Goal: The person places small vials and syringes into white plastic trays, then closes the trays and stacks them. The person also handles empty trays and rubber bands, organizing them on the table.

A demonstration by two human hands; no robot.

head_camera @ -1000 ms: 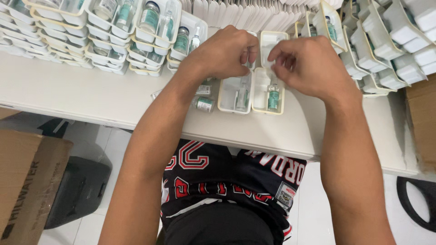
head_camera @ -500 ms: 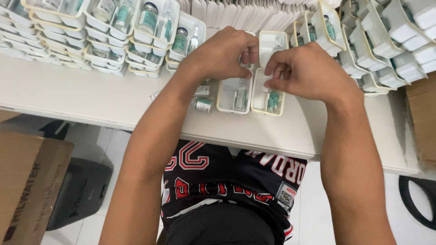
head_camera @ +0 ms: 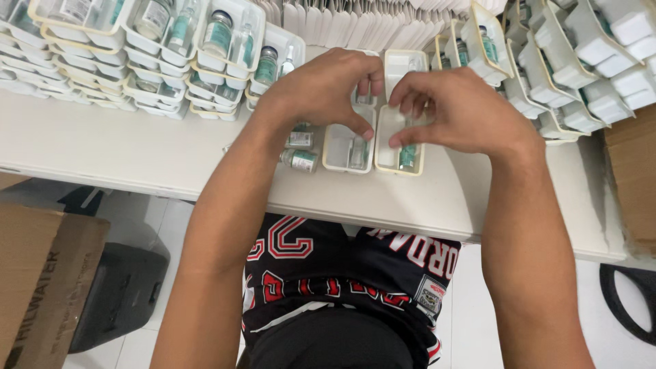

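Note:
My left hand [head_camera: 324, 89] and my right hand [head_camera: 461, 109] meet over two small cream plastic trays on the white table [head_camera: 123, 147]. The left tray [head_camera: 340, 147] holds a small clear vial; my left thumb touches its upper right corner. The right tray [head_camera: 393, 147] holds a green-labelled vial [head_camera: 408, 156], with my right thumb at the tray's edge. Fingers of both hands curl down over the trays' far ends, hiding what they pinch. Two loose green-labelled vials [head_camera: 299, 159] lie on the table just left of the trays, under my left wrist.
Stacks of filled trays with vials [head_camera: 205, 41] line the table's back left. More stacked trays [head_camera: 581, 61] stand at the back right, and a row of flat white cartons [head_camera: 342, 17] runs along the back. Cardboard boxes [head_camera: 41, 273] stand on the floor at left.
My hands have drawn a little closer together over the two trays, thumbs now nearly meeting. The trays and loose vials lie where they were.

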